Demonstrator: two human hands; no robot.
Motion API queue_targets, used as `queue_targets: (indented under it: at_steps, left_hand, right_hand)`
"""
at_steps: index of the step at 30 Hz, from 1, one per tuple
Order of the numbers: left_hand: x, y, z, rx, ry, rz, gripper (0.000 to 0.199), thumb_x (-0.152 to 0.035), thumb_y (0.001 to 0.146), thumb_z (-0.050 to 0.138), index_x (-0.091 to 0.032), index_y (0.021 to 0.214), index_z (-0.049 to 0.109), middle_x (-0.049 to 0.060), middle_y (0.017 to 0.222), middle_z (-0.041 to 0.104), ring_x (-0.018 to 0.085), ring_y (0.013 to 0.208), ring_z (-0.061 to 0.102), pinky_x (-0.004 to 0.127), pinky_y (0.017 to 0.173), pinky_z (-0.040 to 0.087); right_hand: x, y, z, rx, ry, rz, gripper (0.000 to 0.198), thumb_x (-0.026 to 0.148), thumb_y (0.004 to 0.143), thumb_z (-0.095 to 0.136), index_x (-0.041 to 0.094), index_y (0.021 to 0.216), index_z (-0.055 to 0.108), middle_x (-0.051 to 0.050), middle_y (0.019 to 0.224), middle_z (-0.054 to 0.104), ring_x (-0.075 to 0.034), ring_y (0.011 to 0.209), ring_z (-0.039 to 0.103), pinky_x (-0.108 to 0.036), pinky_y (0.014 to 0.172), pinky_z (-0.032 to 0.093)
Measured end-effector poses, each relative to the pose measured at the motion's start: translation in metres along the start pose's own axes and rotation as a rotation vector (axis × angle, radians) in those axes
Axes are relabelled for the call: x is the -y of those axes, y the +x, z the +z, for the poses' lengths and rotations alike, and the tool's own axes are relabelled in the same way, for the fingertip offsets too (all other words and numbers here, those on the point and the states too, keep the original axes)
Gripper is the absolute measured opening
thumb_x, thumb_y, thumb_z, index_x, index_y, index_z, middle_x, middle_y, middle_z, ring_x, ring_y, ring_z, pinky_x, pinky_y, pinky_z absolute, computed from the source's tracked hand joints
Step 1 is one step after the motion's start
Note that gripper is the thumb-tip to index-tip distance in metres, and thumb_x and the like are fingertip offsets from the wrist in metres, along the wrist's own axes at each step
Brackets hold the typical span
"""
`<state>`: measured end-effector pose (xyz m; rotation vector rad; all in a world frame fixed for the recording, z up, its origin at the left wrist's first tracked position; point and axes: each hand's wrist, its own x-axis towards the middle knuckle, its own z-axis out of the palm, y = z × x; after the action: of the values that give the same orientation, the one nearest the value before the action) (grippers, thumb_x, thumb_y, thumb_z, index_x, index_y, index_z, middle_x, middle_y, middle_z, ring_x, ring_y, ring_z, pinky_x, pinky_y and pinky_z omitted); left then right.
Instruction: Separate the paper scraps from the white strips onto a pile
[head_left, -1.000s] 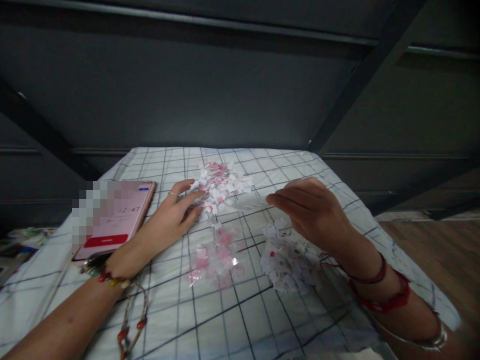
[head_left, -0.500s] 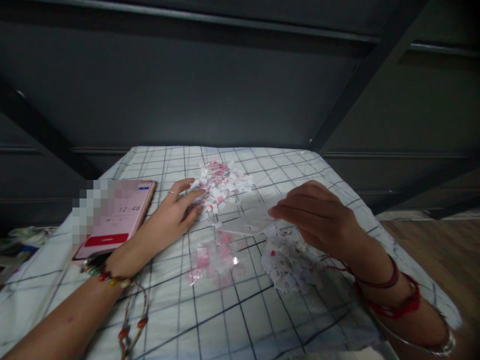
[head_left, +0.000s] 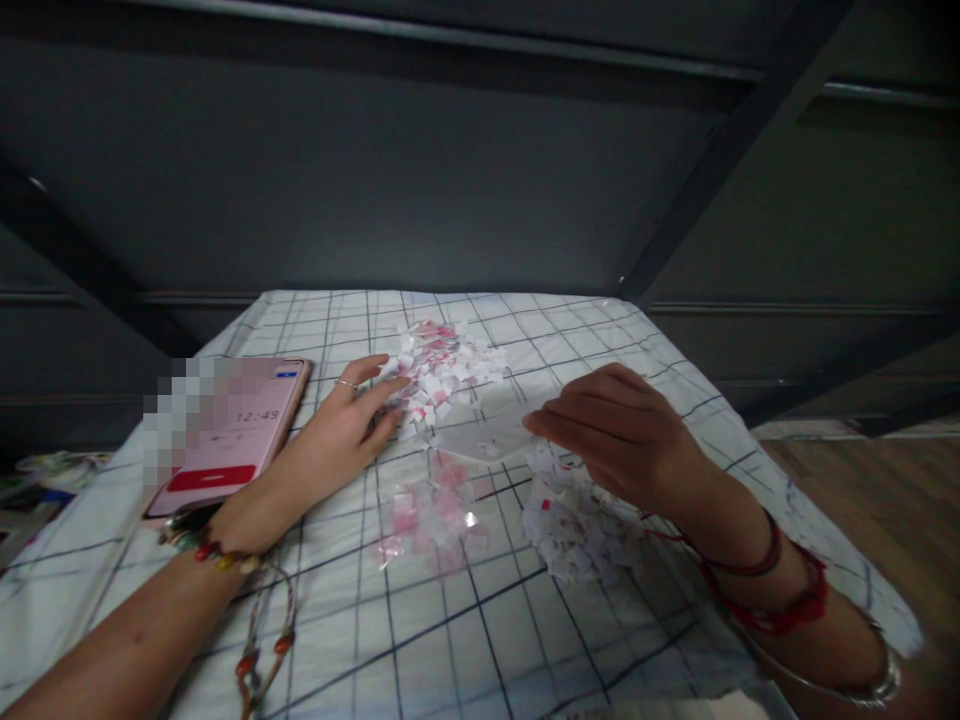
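At the far left, below the level of the cloth, there is some blurred clutter (head_left: 60, 475). A phone (head_left: 232, 430) lies face up on the white cloth (head_left: 442, 660) with its dark grid lines, its screen pink with a red bar low down and part of it pixelated. Just beside it, the left wrist wears a string of beads (head_left: 225, 560) whose cords trail over the cloth. The left hand (head_left: 356, 425), a ring on one finger, is released: its fingers are loosely spread, their tips touching the left edge of a heap of white and pink scraps (head_left: 446, 365). Nearer the person, in the middle, a loose cluster of clear and pink pieces (head_left: 431, 515) lies on the cloth, some of them shiny. Between that cluster and the heap, a thin, pale translucent sheet (head_left: 480, 435) reaches across to the right hand (head_left: 619, 425), which grasps its right end between bunched fingertips. Below that hand sits a pile of mostly white scraps (head_left: 577, 525), partly hidden by it. The right wrist carries red cords (head_left: 780, 605) and a silver bangle (head_left: 877, 685); beyond, at the far right, is wooden floor (head_left: 877, 500)
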<state>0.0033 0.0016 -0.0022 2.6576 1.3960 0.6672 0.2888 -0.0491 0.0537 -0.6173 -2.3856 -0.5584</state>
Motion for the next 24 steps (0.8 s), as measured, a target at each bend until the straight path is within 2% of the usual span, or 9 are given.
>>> queue_targets:
  at_steps: [9, 14, 20, 24]
  left_hand:
    - [0.000, 0.000, 0.001, -0.009, -0.001, 0.010, 0.041, -0.038, 0.093, 0.036, -0.017, 0.124, 0.052, 0.012, 0.136, 0.037, 0.026, 0.126, 0.042, 0.043, 0.110, 0.035]
    - [0.000, 0.000, 0.000, 0.003, -0.007, -0.008, 0.040, -0.039, 0.093, 0.036, -0.020, 0.124, 0.052, 0.010, 0.136, 0.037, 0.025, 0.125, 0.043, 0.044, 0.109, 0.036]
    - [-0.002, 0.000, -0.001, 0.003, -0.011, -0.008, 0.040, -0.039, 0.093, 0.035, -0.019, 0.123, 0.053, 0.012, 0.136, 0.037, 0.026, 0.125, 0.043, 0.044, 0.109, 0.036]
    - [-0.001, 0.000, 0.000, -0.006, -0.006, 0.001, 0.039, -0.038, 0.093, 0.036, -0.019, 0.123, 0.053, 0.012, 0.136, 0.037, 0.025, 0.124, 0.044, 0.044, 0.108, 0.037]
  right_hand:
    - [-0.003, -0.002, 0.000, 0.010, -0.155, 0.022, 0.021, 0.004, 0.087, 0.047, 0.017, 0.090, 0.064, -0.001, 0.076, 0.069, -0.014, 0.073, 0.057, -0.029, 0.067, 0.042]
    - [0.000, 0.001, 0.000, -0.019, -0.086, 0.005, 0.022, 0.003, 0.085, 0.048, 0.016, 0.091, 0.065, -0.003, 0.076, 0.068, -0.014, 0.075, 0.056, -0.030, 0.067, 0.042]
    - [-0.002, 0.000, -0.005, 0.044, -0.070, -0.007, 0.026, 0.001, 0.085, 0.043, 0.016, 0.085, 0.064, -0.002, 0.075, 0.067, -0.014, 0.073, 0.055, -0.029, 0.065, 0.042]
    - [-0.012, -0.007, -0.013, 0.077, -0.149, 0.018, 0.027, -0.002, 0.084, 0.043, 0.017, 0.086, 0.062, -0.001, 0.074, 0.067, -0.014, 0.073, 0.055, -0.029, 0.064, 0.041]
